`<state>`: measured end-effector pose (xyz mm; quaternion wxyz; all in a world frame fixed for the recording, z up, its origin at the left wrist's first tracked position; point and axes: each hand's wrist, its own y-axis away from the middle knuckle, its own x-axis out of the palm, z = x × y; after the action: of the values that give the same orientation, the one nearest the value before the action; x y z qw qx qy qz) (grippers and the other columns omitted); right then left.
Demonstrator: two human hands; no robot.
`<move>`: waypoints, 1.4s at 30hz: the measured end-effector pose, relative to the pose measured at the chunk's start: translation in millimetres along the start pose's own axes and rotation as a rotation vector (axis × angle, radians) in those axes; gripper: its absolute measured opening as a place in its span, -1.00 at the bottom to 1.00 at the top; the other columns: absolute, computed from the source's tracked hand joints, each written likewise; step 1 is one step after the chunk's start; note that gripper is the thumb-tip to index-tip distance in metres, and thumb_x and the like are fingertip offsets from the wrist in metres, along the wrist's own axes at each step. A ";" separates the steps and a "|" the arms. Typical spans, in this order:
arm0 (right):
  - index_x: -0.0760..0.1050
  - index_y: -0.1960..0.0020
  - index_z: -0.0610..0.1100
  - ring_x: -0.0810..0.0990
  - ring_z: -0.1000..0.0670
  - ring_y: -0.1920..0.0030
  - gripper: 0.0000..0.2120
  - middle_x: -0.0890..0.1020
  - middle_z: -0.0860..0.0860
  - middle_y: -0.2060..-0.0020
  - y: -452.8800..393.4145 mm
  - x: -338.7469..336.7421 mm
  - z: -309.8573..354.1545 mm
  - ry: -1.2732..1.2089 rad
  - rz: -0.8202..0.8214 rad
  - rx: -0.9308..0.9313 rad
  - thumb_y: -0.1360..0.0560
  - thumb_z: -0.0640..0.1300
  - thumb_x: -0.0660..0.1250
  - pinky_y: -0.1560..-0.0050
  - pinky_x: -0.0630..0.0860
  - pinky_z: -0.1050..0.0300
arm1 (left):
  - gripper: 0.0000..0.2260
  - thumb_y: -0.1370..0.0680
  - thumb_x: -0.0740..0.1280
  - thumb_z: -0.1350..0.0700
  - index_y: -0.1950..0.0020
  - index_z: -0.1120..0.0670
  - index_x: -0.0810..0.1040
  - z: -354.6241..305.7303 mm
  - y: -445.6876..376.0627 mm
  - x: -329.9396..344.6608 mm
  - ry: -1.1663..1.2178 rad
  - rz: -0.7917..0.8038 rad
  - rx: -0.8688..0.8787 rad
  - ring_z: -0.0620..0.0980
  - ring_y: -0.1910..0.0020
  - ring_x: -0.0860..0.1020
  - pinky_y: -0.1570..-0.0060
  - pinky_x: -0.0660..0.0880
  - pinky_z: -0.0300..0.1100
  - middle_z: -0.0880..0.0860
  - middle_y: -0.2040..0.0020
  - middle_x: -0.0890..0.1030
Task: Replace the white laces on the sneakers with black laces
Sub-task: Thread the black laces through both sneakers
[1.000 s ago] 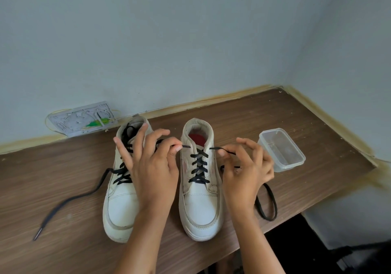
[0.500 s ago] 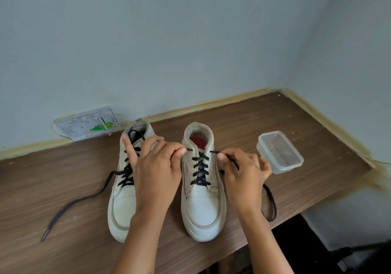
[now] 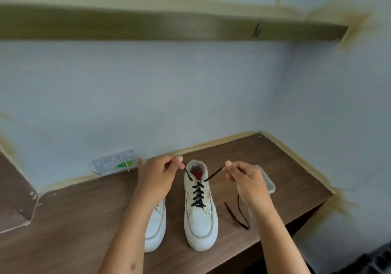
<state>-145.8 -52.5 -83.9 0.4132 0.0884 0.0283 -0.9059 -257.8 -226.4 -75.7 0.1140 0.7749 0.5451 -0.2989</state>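
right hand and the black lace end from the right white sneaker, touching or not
Touching. The head view shows the right hand pinching the black lace end between thumb and fingertips, above the right white sneaker.

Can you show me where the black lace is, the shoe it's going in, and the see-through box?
black lace (image 3: 198,195), head view, on the crossed part over the tongue.
right sneaker (image 3: 201,225), head view, on the white toe.
clear plastic box (image 3: 269,186), head view, on the rim showing past the right hand.
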 end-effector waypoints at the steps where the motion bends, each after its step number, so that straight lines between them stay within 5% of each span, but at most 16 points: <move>1: 0.62 0.20 -0.20 0.50 0.07 0.21 -0.73 0.56 0.06 0.36 2.8 -0.9 16.6 -0.041 0.000 0.003 -0.59 -0.07 0.32 0.24 0.38 0.47 | -0.73 -0.60 0.25 -0.08 0.25 -0.12 0.61 -10.6 0.6 -10.0 0.048 0.024 0.006 -0.20 0.36 0.51 -0.46 0.07 0.28 -0.04 0.45 0.52; 3: 0.63 0.23 -0.13 0.54 0.13 0.06 -0.76 0.63 0.09 0.24 9.0 -3.8 48.3 -0.126 0.029 0.021 -0.57 -0.06 0.35 0.03 0.35 0.34 | -0.74 -0.60 0.26 -0.08 0.24 -0.09 0.63 -33.0 3.9 -30.2 0.140 0.045 0.028 -0.24 0.37 0.50 -0.40 0.25 0.19 -0.10 0.43 0.51; 5: 0.65 0.17 -0.14 0.53 0.19 -0.04 -0.78 0.68 0.10 0.07 16.7 -8.0 78.4 -0.181 0.066 0.030 -0.55 -0.02 0.37 -0.12 0.26 0.18 | -0.75 -0.59 0.27 -0.07 0.23 -0.07 0.64 -56.0 9.1 -48.6 0.223 0.058 0.046 -0.18 0.18 0.55 -0.14 0.42 -0.17 -0.05 0.26 0.60; 8: 0.69 0.04 -0.13 0.55 0.14 -0.08 -0.76 0.69 0.14 0.00 29.6 -14.7 121.4 -0.192 0.097 -0.036 -0.55 0.02 0.35 -0.01 0.32 0.15 | -0.76 -0.58 0.30 -0.06 0.20 -0.03 0.66 -88.2 17.4 -71.4 0.328 0.073 0.090 -0.23 -0.04 0.52 0.08 0.32 -0.39 -0.06 -0.02 0.62; 12: 0.70 0.00 -0.07 0.58 0.08 -0.16 -0.78 0.70 0.17 0.01 49.8 -17.9 175.7 -0.235 0.161 -0.136 -0.58 -0.02 0.30 -0.20 0.30 0.03 | -0.81 -0.57 0.34 -0.01 0.12 0.01 0.72 -124.6 26.5 -95.5 0.531 0.112 0.103 -0.48 -0.01 0.49 0.02 0.27 -0.48 -0.23 0.02 0.67; 16: 0.72 0.04 0.06 0.54 0.13 -0.17 -0.72 0.67 0.19 -0.07 65.2 -22.6 215.8 -0.198 0.137 -0.250 -0.57 -0.05 0.21 -0.30 0.29 -0.03 | -0.80 -0.58 0.31 0.00 0.01 0.01 0.73 -155.5 35.7 -119.0 0.695 0.130 0.183 -0.34 -0.19 0.49 -0.22 0.24 -0.36 -0.19 -0.03 0.68; 21: 0.68 -0.03 0.01 0.54 0.27 -0.14 -0.69 0.67 0.17 -0.03 73.4 -28.2 246.7 -0.101 0.152 -0.459 -0.60 -0.25 0.20 -0.01 0.39 0.41 | -0.73 -0.63 0.21 0.01 -0.02 -0.01 0.72 -189.1 41.9 -147.9 0.722 0.093 0.286 -0.27 -0.25 0.48 -0.34 0.15 -0.15 -0.13 -0.08 0.68; 27: 0.66 -0.09 0.00 0.57 0.26 -0.10 -0.71 0.66 0.20 -0.03 72.2 -24.6 262.4 0.136 0.060 -0.706 -0.61 -0.28 0.22 -0.07 0.43 0.47 | -0.71 -0.60 0.26 0.28 -0.07 -0.05 0.69 -210.7 44.2 -162.1 0.573 0.027 0.370 -0.50 0.02 0.52 0.12 0.34 -0.64 -0.22 -0.01 0.67; 35: 0.66 -0.07 0.04 0.60 0.23 -0.07 -0.70 0.66 0.21 -0.03 78.8 -31.0 257.5 0.090 0.077 -0.681 -0.62 -0.27 0.22 -0.08 0.48 0.38 | -0.74 -0.54 0.35 0.33 0.04 -0.02 0.68 -218.7 48.2 -163.5 0.614 -0.064 0.395 -0.21 0.00 0.64 0.00 0.50 -0.46 -0.10 0.10 0.72; 42: 0.66 -0.09 0.02 0.58 0.29 -0.08 -0.72 0.67 0.19 -0.02 76.7 -34.0 254.5 0.006 0.116 -0.636 -0.62 -0.26 0.24 -0.05 0.44 0.45 | -0.60 -0.49 0.41 0.34 -0.21 -0.07 0.51 -224.8 45.2 -160.8 0.724 -0.135 0.388 -0.17 0.04 0.66 0.07 0.48 -0.48 0.01 0.13 0.73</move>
<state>-100.9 -109.2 174.2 0.4711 -0.0412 0.3059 -0.8263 -176.8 -255.5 190.8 -0.2531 0.7997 0.5330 -0.1113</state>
